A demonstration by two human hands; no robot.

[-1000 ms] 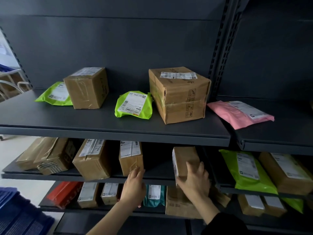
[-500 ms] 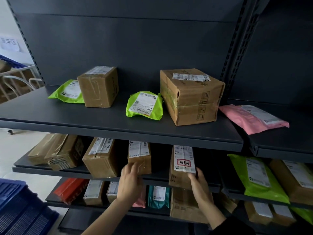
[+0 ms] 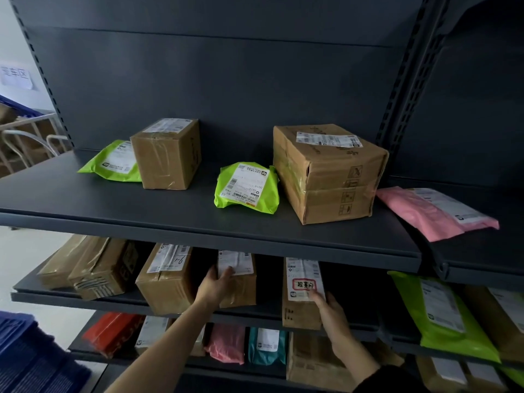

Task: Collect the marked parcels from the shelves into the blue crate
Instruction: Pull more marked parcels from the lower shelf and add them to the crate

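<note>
On the middle shelf [image 3: 263,314] at five o'clock, right grip [image 3: 329,310] clasping the brown cardboard box with red-marked label [image 3: 302,290], left grip [image 3: 215,282] holding the plain brown box [image 3: 239,285] at its nine o'clock. Risk: one-handed corner hold slipping, or the wrong box reaching the blue plastic crate [image 3: 25,358] at eight o'clock. Counted: one red mark in view, two grips, one crate.

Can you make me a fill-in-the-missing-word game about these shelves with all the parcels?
1. The right hand holds a marked box whose label has a ____ frame drawn on it.
2. The left hand holds a plain box that stands to the ____ of the marked box.
3. On the top shelf, between the small box and the big box, lies a ____ bag.
4. The crate in the lower left corner is ____.

Missing words: red, left, green, blue.
</note>
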